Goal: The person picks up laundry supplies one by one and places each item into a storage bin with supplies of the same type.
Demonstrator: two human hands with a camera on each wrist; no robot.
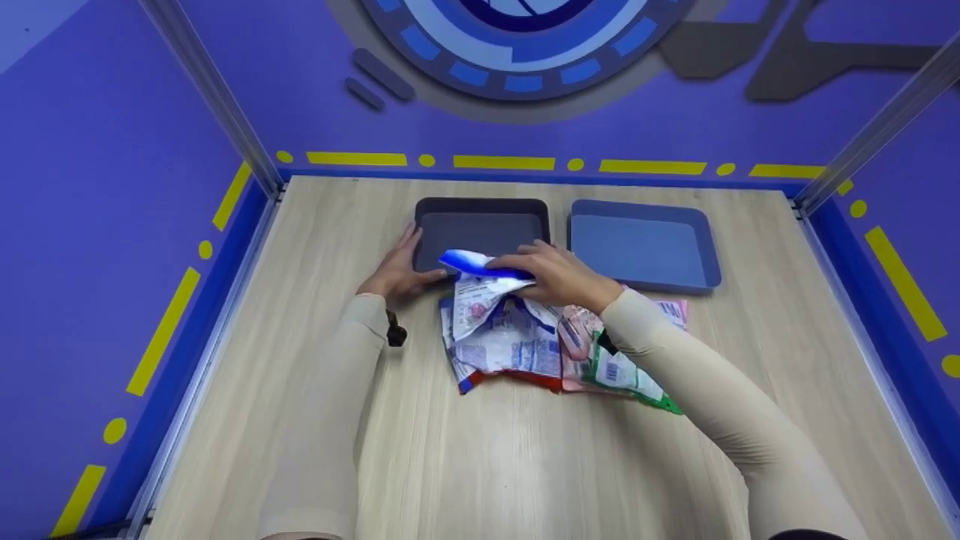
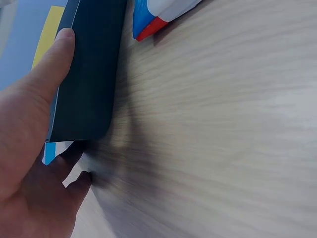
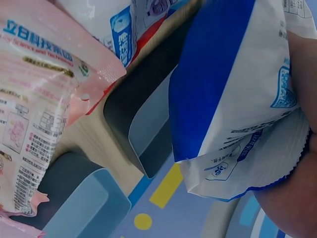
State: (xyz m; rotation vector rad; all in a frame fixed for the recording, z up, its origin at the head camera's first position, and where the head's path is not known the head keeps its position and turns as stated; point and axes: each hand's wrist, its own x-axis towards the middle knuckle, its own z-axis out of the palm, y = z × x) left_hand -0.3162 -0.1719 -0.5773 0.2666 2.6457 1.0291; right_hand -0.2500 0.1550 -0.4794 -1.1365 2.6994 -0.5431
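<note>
My left hand [image 1: 399,270] is at the near left corner of the dark grey tray [image 1: 480,206]. In the left wrist view its straight thumb [image 2: 59,57] lies over the tray's front rim, and the other fingers are beside the corner. With its fingers curled, my right hand [image 1: 559,276] grips a white-and-blue plastic packet [image 1: 480,304] by its upper part. That packet hangs tilted at the tray's front edge, overlapping a larger white packet with blue and red edges [image 1: 510,356] on the table. In the right wrist view the gripped packet [image 3: 233,99] fills much of the right side.
A blue-grey tray [image 1: 645,286] stands to the right of the dark one. Under my right forearm lie a pink packet [image 1: 577,330] and a green-edged packet [image 1: 619,371]. Purple panels [image 1: 97,225] wall in the wooden table [image 1: 480,465] at the back and both sides.
</note>
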